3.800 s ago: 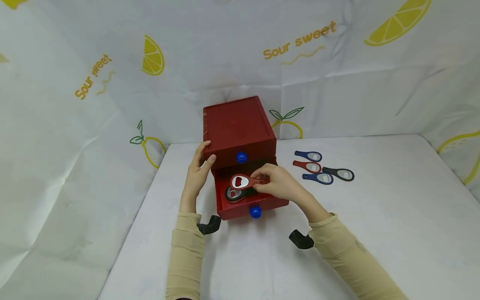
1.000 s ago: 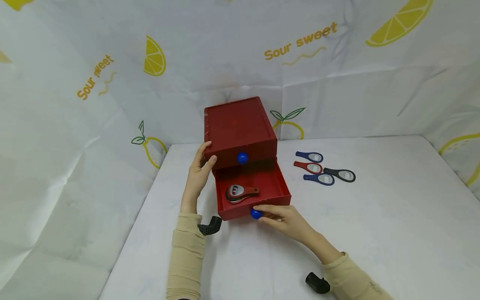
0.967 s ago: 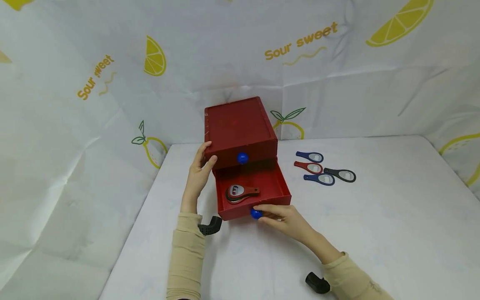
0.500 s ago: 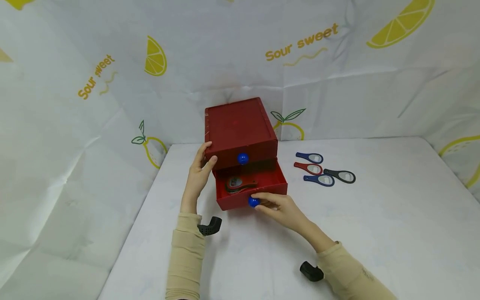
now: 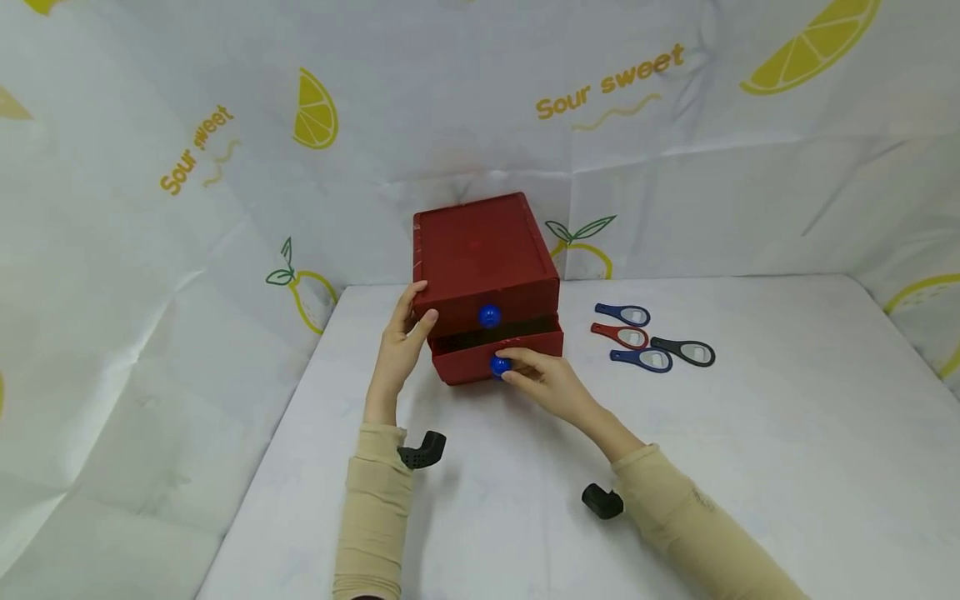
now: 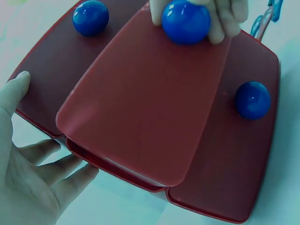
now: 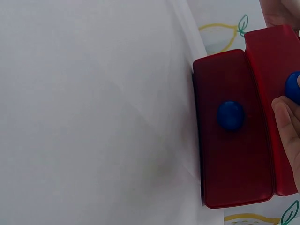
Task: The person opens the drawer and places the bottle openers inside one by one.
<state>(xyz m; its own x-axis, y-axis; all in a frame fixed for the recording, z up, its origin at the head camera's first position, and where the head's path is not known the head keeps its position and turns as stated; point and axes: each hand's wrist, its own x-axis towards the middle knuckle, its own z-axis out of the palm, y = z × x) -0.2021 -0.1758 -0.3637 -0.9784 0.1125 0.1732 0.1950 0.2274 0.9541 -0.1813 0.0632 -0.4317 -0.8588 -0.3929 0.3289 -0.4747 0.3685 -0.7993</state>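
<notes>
Clearly, a red drawer (image 5: 463, 364) juts partway from the boxy red cabinet (image 5: 480, 246) on the white counter (image 5: 787, 433); the fingers of the right hand (image 5: 547, 382) pinch its round blue knob (image 5: 497, 367), the left hand (image 5: 400, 350) (fingers spread) touching the cabinet's corner.

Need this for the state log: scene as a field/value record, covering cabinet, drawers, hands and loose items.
cabinet: red, on white table
top drawer: shut
middle drawer: partly pulled out
bottom drawer: shut
drawer contents: hidden
right hand: pinches the middle drawer's blue knob
left hand: rests against the cabinet's left front corner
loose items: four bottle openers right of the cabinet: far blue opener, near blue opener, red opener, black opener
</notes>
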